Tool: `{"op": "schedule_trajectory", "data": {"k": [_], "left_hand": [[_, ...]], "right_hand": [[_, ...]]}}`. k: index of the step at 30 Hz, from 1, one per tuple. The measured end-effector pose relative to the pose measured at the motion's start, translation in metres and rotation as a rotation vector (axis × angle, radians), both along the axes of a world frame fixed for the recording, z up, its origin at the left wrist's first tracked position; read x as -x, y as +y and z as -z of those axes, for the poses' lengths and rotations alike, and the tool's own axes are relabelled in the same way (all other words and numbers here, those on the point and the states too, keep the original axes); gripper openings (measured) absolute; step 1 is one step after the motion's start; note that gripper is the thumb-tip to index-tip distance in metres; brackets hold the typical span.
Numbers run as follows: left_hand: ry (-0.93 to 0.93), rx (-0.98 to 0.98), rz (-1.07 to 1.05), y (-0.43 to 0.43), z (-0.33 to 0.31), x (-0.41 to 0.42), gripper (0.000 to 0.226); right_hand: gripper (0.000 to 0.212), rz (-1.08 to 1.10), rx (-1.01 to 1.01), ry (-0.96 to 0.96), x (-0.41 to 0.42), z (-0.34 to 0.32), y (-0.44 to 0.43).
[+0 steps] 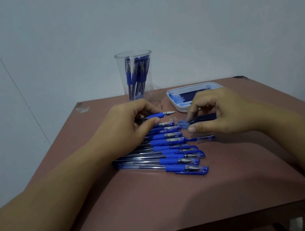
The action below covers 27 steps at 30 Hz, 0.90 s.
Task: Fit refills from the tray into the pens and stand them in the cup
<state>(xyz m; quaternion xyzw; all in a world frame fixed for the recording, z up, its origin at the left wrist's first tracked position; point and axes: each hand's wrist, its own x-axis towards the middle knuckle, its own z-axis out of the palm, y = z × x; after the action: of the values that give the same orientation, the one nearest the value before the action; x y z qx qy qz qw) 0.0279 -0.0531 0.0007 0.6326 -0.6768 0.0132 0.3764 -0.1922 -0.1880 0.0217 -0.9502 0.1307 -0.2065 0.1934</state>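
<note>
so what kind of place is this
Probably a small desk in a plain room, home or office I cannot tell: a reddish-brown table against a blank painted wall, holding a clear cup of pens, a white tray of refills and a row of blue pens.

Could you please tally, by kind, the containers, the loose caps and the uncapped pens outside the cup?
clear cup: 1
white tray: 1
loose pen cap: 1
uncapped pen: 1
Total: 4
</note>
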Motion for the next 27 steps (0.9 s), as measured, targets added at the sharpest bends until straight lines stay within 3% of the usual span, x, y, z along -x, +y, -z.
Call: {"op": "schedule_trajectory", "data": {"k": [6,12,20,24,27], "left_hand": [[0.017,-0.003,-0.016,0.001,0.000,-0.002,0.010],[0.027,-0.006,-0.020,0.000,0.002,-0.002,0.011],[0.020,-0.005,-0.013,0.000,0.003,-0.003,0.012],[0.019,0.002,-0.002,-0.001,0.002,-0.003,0.011],[0.013,0.000,0.007,0.000,0.002,-0.001,0.011]], "right_hand": [[0.014,0.031,-0.137,0.229,0.015,-0.006,0.000],[0.013,0.093,-0.082,0.286,0.016,-0.004,-0.001],[0.015,0.146,-0.092,-0.073,0.005,0.005,-0.006],[0.025,0.103,-0.001,-0.138,-0.006,0.009,0.001],[0.021,0.083,0.051,-0.145,-0.012,0.014,0.003]]}}
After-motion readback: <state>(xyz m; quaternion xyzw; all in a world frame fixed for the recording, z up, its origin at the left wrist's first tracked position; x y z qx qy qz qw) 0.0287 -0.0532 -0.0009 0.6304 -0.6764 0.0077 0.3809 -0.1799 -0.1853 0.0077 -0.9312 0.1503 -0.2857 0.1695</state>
